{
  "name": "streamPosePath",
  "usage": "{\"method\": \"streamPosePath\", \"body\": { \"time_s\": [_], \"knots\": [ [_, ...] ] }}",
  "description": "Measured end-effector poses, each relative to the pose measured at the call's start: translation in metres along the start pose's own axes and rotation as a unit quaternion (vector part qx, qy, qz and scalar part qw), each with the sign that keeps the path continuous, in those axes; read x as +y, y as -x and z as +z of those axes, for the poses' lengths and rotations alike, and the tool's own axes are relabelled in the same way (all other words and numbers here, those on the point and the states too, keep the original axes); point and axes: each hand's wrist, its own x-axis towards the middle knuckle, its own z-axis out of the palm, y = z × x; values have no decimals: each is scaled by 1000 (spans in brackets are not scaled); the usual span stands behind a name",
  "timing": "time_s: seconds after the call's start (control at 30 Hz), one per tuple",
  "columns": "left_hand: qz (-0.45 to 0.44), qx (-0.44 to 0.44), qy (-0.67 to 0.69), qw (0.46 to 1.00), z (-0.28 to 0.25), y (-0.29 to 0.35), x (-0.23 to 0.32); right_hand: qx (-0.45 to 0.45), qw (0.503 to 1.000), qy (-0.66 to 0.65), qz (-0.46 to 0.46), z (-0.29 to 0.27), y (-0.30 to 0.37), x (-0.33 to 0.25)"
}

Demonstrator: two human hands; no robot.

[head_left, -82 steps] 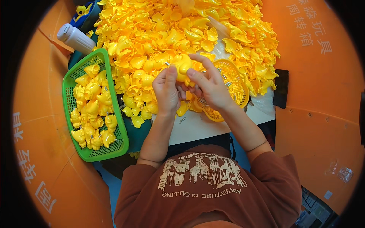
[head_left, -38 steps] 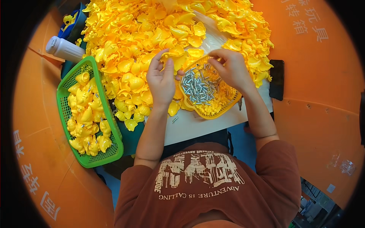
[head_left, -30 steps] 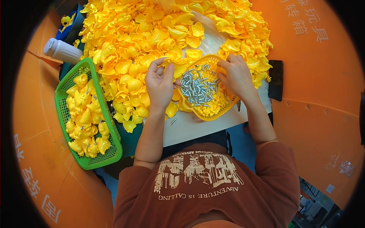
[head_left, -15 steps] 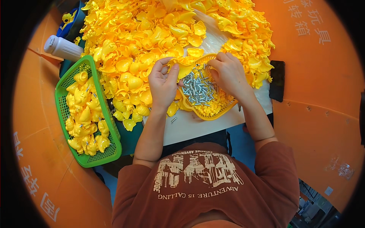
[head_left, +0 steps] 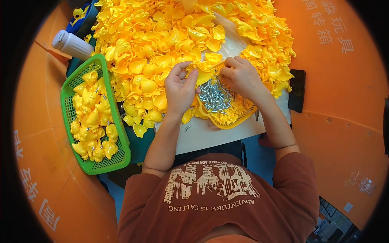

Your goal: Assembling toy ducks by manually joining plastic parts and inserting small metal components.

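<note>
My left hand (head_left: 181,88) grips a curved yellow plastic shell piece (head_left: 203,74) between thumb and fingers. Close to the shell's right side is my right hand (head_left: 244,79), its fingers pinched together. Whatever they hold, if anything, is hidden or too small to make out. Both hands are over a yellow plastic basket (head_left: 242,120). Inside it lie many short silvery metal pins (head_left: 214,96) and, nearer to me, small yellow plastic bits (head_left: 227,117).
A large heap of yellow shells (head_left: 158,44) covers the table's far part. To the left stands a green basket (head_left: 126,150) of yellow figure parts, with a white bottle (head_left: 75,45) behind. A dark phone-like slab (head_left: 298,91) lies right. One loose pin (head_left: 188,127) rests on the white sheet (head_left: 202,137).
The whole scene has shifted slightly to the right in the view. My left hand keeps its grip on the shell, and my right hand stays pinched beside it.
</note>
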Motion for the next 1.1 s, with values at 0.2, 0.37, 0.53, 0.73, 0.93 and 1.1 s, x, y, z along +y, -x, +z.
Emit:
{"method": "streamPosePath", "body": {
  "time_s": [0.2, 0.37, 0.53, 0.73, 0.93, 1.1],
  "knots": [
    [-2, -9, -14, 1000, -1, 3, -1, 95, 952, -286, 48, -29, -4, -21],
    [12, -27, -59, 998, -2, 7, 1, 100, 907, -407, -36, -32, -22, -30],
    [42, -46, -106, 992, -6, 6, 3, 75, 891, -448, -19, -32, -26, -28],
    [-23, -64, -103, 992, -10, 8, 12, 31, 888, -459, -28, -35, -29, -28],
    [-125, -128, -64, 982, -14, 6, 19, -14, 910, -410, -59, -44, -33, -25],
    [-168, -146, -46, 974, -14, 5, 23, -44, 915, -396, -70, -53, -35, -24]
  ]
}}
